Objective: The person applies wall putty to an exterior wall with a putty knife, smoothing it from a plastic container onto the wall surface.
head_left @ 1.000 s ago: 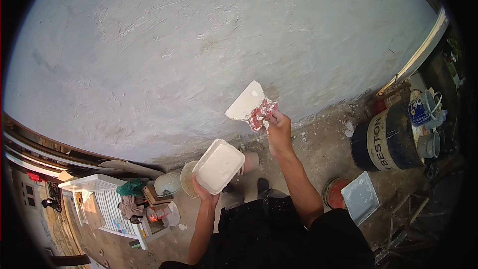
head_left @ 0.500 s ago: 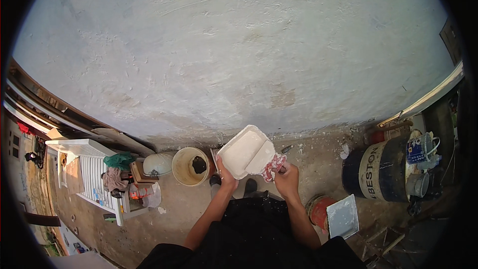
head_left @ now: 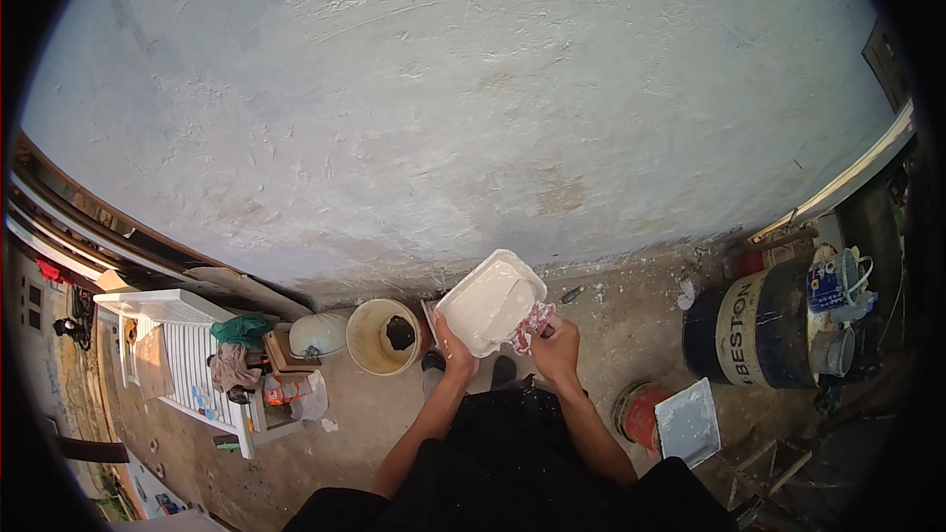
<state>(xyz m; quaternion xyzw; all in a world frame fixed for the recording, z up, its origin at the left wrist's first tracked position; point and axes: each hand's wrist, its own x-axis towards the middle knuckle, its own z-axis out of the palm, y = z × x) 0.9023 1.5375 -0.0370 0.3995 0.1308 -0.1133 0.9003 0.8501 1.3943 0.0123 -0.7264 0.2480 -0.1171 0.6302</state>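
At lower centre of the frame, clasps a likely light, stiff tray (head_left: 475, 278) by its side in the left hand (head_left: 456, 355), scraper handle (head_left: 526, 331) in the curled right hand (head_left: 559, 350), best gripped clear of slippery-looking paste (head_left: 493, 301).

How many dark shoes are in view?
2: the left shoe, between the beige bucket and the left grip; the right shoe, between that grip and the right grip. Others may be hidden.

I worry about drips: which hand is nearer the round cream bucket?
Left. In the picture, the left hand, holding the tray by its left side, is right of the cream bucket; the right hand, holding the scraper, is farther right, past the tray.
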